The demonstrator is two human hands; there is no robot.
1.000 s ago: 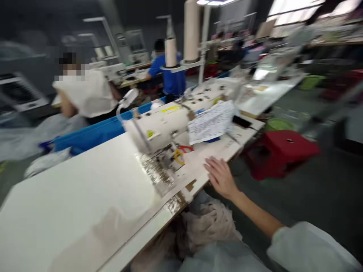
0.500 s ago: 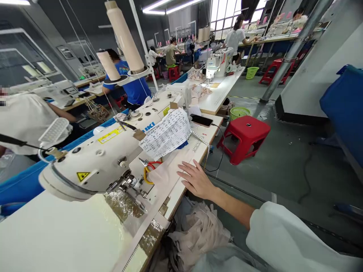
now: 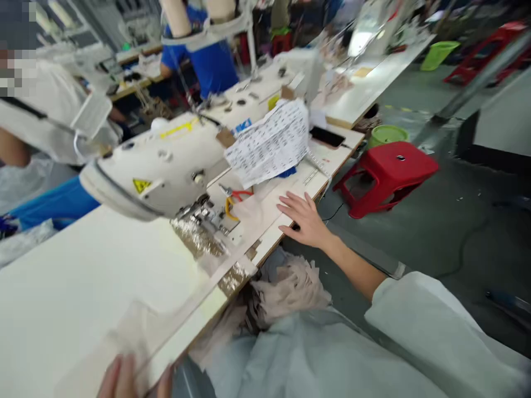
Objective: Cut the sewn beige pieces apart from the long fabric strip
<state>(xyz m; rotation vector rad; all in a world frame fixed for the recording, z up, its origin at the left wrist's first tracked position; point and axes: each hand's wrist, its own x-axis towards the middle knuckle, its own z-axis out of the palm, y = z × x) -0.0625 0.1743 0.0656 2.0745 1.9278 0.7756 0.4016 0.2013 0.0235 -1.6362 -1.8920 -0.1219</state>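
Observation:
A long pale pink strip of fabric (image 3: 199,293) runs along the front of the sewing table, past the needle area of a white sewing machine (image 3: 166,171). My right hand (image 3: 305,221) lies flat with fingers apart on the strip's far end, near the table edge. At the bottom, my left hand (image 3: 133,381) enters partly, slightly blurred; its fingers are stretched out and apart over the near end of the fabric. Behind the strip lie small yellow-and-red-handled cutters (image 3: 234,200). A handwritten paper sheet (image 3: 271,143) leans against the machine.
A phone (image 3: 327,137) lies beyond the paper. To the right stand a red stool (image 3: 398,166) and a green basket (image 3: 388,135). Cut fabric pieces (image 3: 290,284) are heaped below the table edge. A person in white (image 3: 53,105) sits at the left.
The view has swung down and left, so things sit further right and higher. My left hand has come into view at the bottom. My right hand stays on the strip.

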